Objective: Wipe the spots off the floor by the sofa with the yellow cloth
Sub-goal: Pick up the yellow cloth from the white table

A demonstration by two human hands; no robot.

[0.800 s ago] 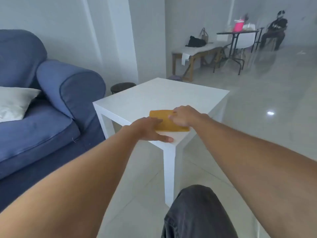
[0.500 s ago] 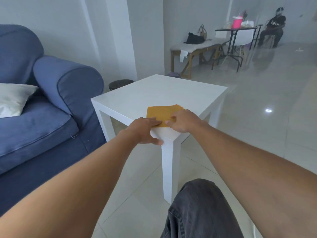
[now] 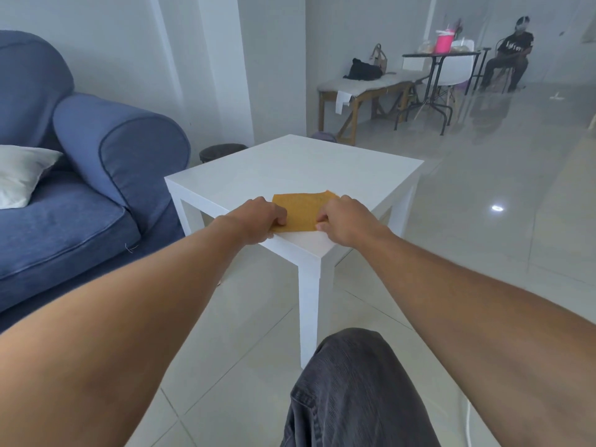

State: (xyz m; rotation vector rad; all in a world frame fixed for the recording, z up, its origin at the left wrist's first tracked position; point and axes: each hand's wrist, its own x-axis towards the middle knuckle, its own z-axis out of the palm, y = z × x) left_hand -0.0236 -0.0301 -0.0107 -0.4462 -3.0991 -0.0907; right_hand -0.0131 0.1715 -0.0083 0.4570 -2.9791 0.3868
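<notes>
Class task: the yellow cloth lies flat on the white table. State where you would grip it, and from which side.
Grip the yellow cloth by its near edge, coming from the near corner of the white table. It lies flat there, and the left hand and right hand already pinch that edge's two corners.

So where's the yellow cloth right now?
The yellow cloth lies on the near corner of the white table, just right of the blue sofa, between the left hand and right hand gripping its near edge.
</notes>
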